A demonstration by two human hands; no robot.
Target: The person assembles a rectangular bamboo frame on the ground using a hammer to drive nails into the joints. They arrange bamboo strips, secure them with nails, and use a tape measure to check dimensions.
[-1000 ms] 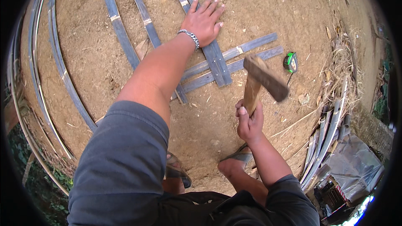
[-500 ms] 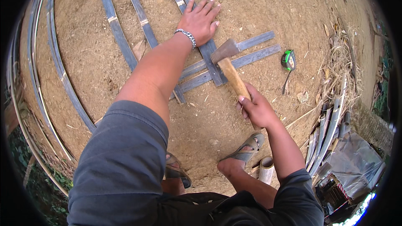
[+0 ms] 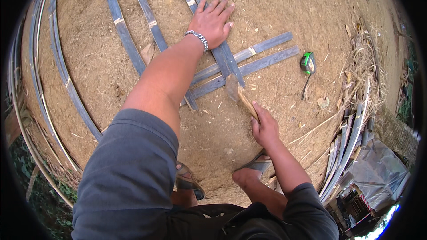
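From my distant seat I watch the left hand point(image 3: 211, 27) lie palm down on the long slat point(image 3: 225, 58), fingers straight and a little apart, gripping nothing; I judge that the arm's weight bears down there to keep the slat from shifting, and that the palm sits well up from the near end so the fingers are out of reach of the head; the right hand point(image 3: 266, 128) is closed round the handle of the hatchet point(image 3: 248, 103), whose blurred head is at that near end, though I cannot tell whether it touches; the long slat crosses over two cross slats point(image 3: 271, 59), which probably prop its end just off the dirt point(image 3: 213, 142); as for edges, the cross slats run out to the right and stop short of the green tape point(image 3: 307, 63), which lies near their tips, so I would mind it on a wide swing; to the left, more slats point(image 3: 127, 35) reach toward the left forearm and hem that side in; between the near end and the right foot point(image 3: 253, 166) there is a stretch of dirt, which I reckon gives the hatchet its best room; the bundle point(image 3: 344, 146) lies farther right, well apart from the head
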